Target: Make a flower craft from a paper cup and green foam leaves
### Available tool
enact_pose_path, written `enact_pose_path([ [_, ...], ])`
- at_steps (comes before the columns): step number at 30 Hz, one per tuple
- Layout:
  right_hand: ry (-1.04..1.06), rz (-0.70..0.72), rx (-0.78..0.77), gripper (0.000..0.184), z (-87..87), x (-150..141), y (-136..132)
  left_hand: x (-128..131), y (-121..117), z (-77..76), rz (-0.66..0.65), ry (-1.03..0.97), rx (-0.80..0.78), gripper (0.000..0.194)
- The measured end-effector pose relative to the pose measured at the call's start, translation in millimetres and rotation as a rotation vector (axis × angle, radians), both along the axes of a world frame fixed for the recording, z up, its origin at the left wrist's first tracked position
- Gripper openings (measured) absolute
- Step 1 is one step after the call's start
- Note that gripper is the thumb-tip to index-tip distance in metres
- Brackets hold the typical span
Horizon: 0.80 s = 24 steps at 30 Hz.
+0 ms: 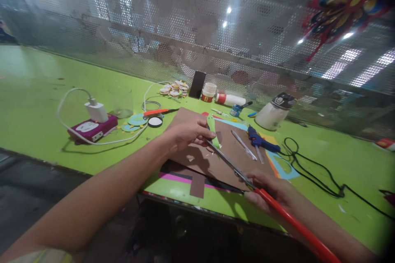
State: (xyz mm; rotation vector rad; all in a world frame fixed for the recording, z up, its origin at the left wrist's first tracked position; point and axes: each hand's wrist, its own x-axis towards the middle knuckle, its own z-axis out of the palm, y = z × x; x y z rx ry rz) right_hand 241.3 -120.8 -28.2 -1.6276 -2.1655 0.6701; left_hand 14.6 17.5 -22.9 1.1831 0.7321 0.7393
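My left hand [193,132] is closed in a pinch on a small light-green paper cutout [211,125], held just above a brown sheet of card [185,148]. My right hand [274,191] is closed round red-handled scissors [226,161]. Their long metal blades reach up and left to the left hand's fingertips, beside the lower part of the cutout. Whether the blades touch the paper, I cannot tell. White paper scraps [191,159] lie on the card below the hands.
A blue glue gun [262,141] with a black cord lies at right, near clear sticks [243,144]. Behind stand a phone [197,84], a jar [209,91] and a white-and-black container [274,111]. At left are a purple power strip [92,128] and an orange cutter [156,112].
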Motion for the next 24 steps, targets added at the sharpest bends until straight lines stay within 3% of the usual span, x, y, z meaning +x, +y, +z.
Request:
enact_pose_path([
  [8, 0.017, -0.031, -0.009, 0.045, -4.9, 6.9, 2.4, 0.1, -0.4, 1.5, 0.033, -0.005, 0.006, 0.011],
  [15, -0.096, 0.001, -0.137, 0.036, 17.6, -1.5, -11.7, -0.8, 2.5, -1.1, 0.120, -0.092, 0.003, 0.010],
  [19, -0.114, -0.069, -0.076, 0.040, 20.8, 6.3, -17.6, -1.3, 4.6, 1.4, 0.291, -0.312, 0.022, 0.013],
  [24, -0.025, -0.086, 0.088, 0.036, 5.5, 12.0, -4.2, -1.7, 2.5, 10.2, 0.510, -0.453, 0.043, 0.015],
])
